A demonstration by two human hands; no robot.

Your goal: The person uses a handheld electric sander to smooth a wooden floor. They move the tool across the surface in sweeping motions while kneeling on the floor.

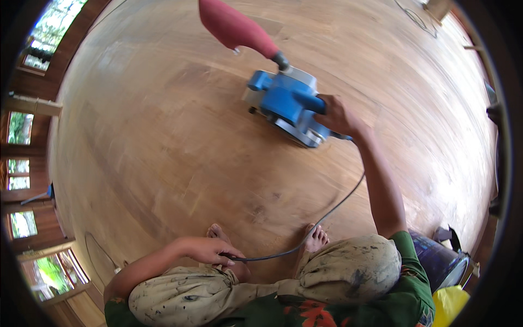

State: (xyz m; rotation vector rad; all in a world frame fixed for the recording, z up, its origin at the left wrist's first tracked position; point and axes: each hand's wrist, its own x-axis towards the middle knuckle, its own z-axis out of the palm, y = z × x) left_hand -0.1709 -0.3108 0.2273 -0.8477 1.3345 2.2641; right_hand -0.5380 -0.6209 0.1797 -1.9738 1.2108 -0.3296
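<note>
A blue belt sander (283, 98) rests on the wooden floor (163, 136) near the upper middle, with a red cloth dust bag (234, 27) rising from its back. My right hand (333, 115) is closed round the sander's blue handle, arm stretched forward. Down at lower left, my left hand (218, 252) holds the black power cord (278, 253), which loops up to the sander's right end. My bare feet (316, 238) are on the floor, partly behind my khaki-clad knees (348, 264).
Wooden walls with windows (20, 128) line the left side. A coiled cord (425, 24) lies at top right, another cord (95, 248) at lower left. A dark drum (436, 261) and a yellow item (448, 305) sit at lower right.
</note>
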